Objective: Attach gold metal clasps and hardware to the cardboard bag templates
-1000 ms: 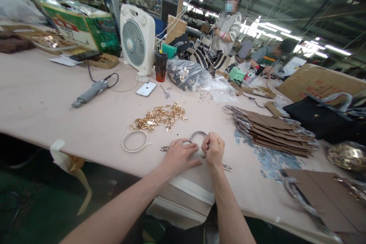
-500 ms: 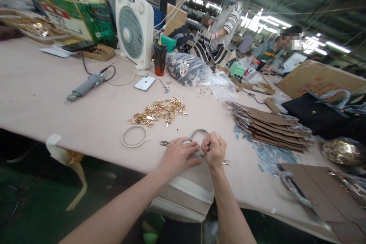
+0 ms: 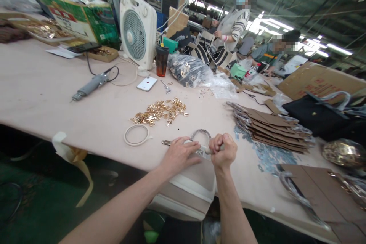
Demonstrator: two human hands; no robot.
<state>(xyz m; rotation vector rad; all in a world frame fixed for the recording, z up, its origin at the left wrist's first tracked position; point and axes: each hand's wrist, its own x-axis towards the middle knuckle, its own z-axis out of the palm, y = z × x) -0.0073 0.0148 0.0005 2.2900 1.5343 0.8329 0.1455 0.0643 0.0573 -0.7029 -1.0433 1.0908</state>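
One left hand (image 3: 181, 156) lies spread across the pale bag (image 3: 196, 185), nearer us than the fan (image 3: 137, 32), while the right hand (image 3: 224, 150) is clenched on a mostly hidden object! Left of the fan, a shallow carton (image 3: 108, 56) holds metal bits (image 3: 102, 51); right of it, a cup (image 3: 161, 60) with reddish liquid (image 3: 161, 71), then a clear sack (image 3: 197, 72) of dark pieces and gold fittings (image 3: 186, 67)

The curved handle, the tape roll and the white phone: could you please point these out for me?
Curved handle (image 3: 201, 131): head view, on the top of its arc.
Tape roll (image 3: 137, 144): head view, on its near rim.
White phone (image 3: 146, 84): head view, on the middle of its back.
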